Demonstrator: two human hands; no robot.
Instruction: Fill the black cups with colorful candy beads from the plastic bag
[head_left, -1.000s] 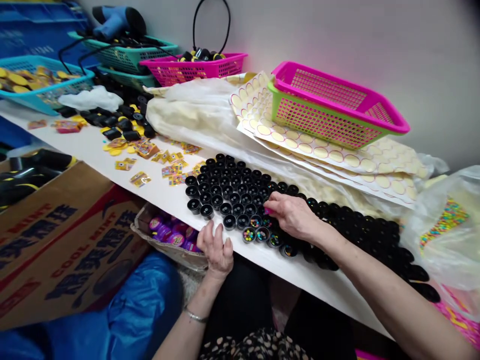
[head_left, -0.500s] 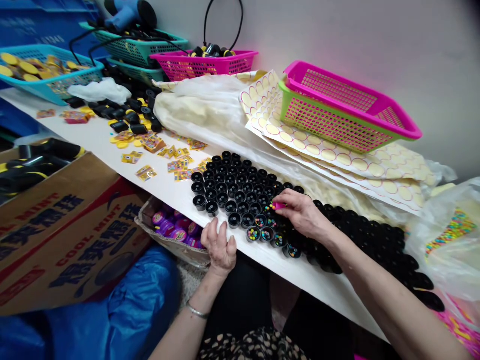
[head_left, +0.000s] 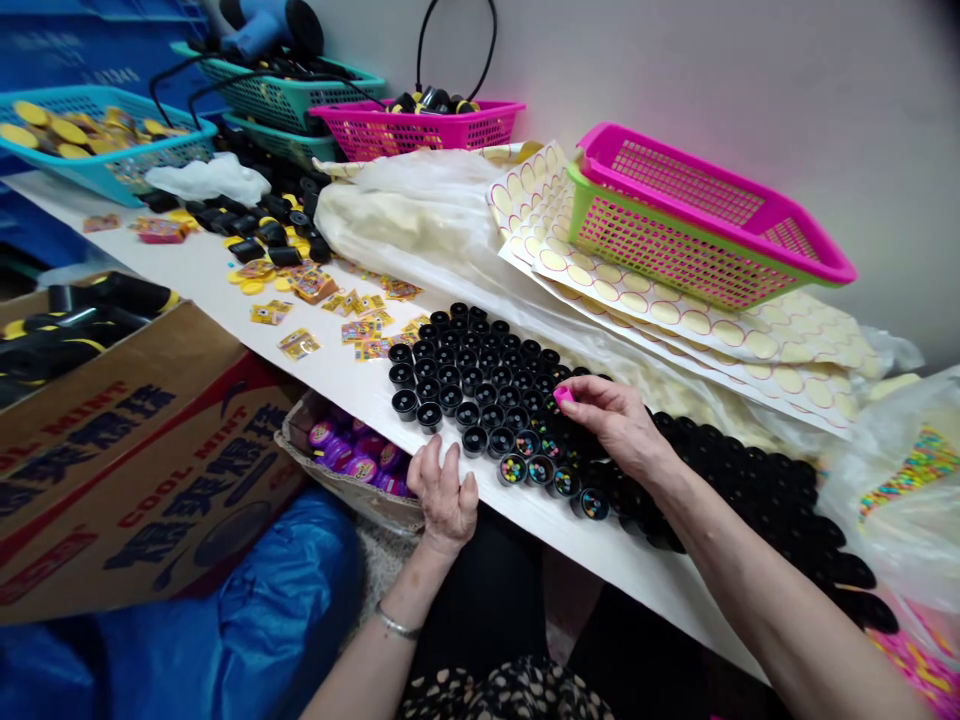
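Observation:
My right hand (head_left: 616, 422) pinches a small pink cup (head_left: 563, 397) between thumb and fingers. It is held just above rows of round black cups (head_left: 491, 417) standing close together on the white table. Several black cups near the front edge, such as the nearest filled cup (head_left: 513, 469), hold small multicoloured beads; many to the left show bare black insides. My left hand (head_left: 444, 497) rests at the table's front edge, its fingers slightly bent and apart, with nothing in it. My right hand and forearm hide part of the cups.
A pink basket in a green basket (head_left: 675, 245) sits on sticker sheets (head_left: 645, 305) at the back. Right is a clear bag of coloured beads (head_left: 911, 470). Small printed packets (head_left: 300, 344) lie leftward. Below the edge stand a box of purple items (head_left: 360, 455) and a large carton (head_left: 150, 470).
The pink cup was tipped with coloured beads at its mouth; now it is turned more upright and no beads show there. My left hand stays at the edge. The view has shifted slightly.

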